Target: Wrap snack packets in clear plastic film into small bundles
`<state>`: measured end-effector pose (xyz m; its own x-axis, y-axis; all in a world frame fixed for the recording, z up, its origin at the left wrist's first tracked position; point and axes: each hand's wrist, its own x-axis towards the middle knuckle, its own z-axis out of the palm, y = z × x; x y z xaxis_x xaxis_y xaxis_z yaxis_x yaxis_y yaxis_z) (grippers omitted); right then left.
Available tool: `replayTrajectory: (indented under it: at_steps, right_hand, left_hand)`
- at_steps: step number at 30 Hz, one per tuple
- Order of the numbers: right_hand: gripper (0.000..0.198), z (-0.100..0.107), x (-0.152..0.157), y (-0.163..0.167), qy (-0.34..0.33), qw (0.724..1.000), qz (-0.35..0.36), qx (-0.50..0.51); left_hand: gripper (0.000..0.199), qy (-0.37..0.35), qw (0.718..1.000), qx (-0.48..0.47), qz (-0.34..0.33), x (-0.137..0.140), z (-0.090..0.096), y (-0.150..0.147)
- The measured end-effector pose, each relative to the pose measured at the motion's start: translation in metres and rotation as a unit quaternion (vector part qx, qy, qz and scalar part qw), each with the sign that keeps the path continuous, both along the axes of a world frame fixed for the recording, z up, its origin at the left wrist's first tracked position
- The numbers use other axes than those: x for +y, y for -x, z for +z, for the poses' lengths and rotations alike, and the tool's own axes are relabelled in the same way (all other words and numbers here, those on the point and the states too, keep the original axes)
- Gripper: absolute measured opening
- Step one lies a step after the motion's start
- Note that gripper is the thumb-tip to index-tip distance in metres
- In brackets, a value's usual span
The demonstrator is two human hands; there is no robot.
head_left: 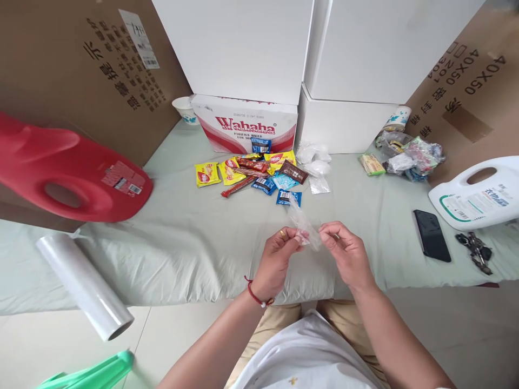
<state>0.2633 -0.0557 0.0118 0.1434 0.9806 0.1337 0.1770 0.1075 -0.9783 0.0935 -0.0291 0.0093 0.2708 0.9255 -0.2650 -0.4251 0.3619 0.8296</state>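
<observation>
Between my hands is a small clear plastic bag [302, 219], tilted above the cloth near the front of the table. My left hand [279, 256] pinches its lower left part, where something small and reddish shows through. The fingertips of my right hand [346, 251] are closed on the bag's right edge. Just beyond the bag lies a pile of wrapped snacks: yellow packets [207, 174], red stick wrappers [239, 186], blue packets [263, 185] and a dark brown packet [293, 172]. Crumpled clear plastic bags [318, 167] sit right of the pile.
A Wahaha carton [247, 127] stands behind the snacks. At left are a red jug [81, 167] and a plastic film roll [85, 286] overhanging the edge. At right lie a phone [432, 236], keys [475, 251], a white jug [478, 194] and a heap of wrappers [409, 154].
</observation>
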Motion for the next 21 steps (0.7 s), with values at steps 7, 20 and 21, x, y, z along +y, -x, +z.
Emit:
replayTrajectory:
  at_steps: [7, 20, 21]
  right_hand:
    - [0.028, 0.005, 0.006, -0.026, 0.057, 0.983, -0.077, 0.158]
    - [0.039, -0.053, 0.028, -0.059, 0.110, 0.988, -0.104, 0.020]
    - [0.038, -0.057, 0.031, -0.059, 0.103, 0.990, -0.099, -0.002]
  left_hand:
    - [0.021, 0.070, 0.992, -0.103, -0.002, 0.004, 0.011, 0.023]
    - [0.033, -0.036, 0.949, 0.309, -0.042, 0.024, -0.034, 0.110]
    - [0.029, -0.051, 0.933, 0.355, -0.034, 0.025, -0.037, 0.116]
